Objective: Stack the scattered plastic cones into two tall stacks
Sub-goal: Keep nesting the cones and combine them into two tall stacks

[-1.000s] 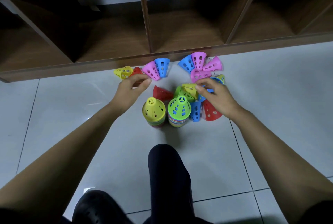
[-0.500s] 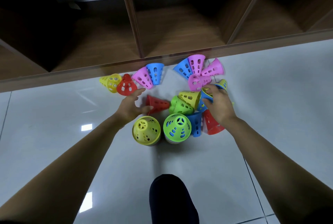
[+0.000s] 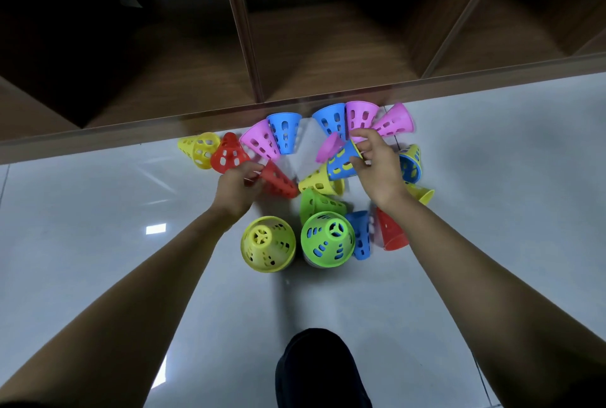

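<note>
Over floor tiles (image 3: 98, 243), red cone (image 3: 278, 181) is being gripped by left hand (image 3: 237, 189), blue cone (image 3: 341, 163) by right hand (image 3: 377, 171); both are best nested squarely onto stacks (image 3: 267, 243) behind the wrists.

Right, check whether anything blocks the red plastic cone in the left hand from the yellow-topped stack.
Nothing visible does. The left hand grips the red perforated plastic cone just beyond the yellow-topped cone stack, with only bare floor between. The green-topped stack stands aside, to the right.

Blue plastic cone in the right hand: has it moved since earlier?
Yes: the blue plastic cone, gripped by the right hand, shifted left relative to the green-topped cone stack.
</note>
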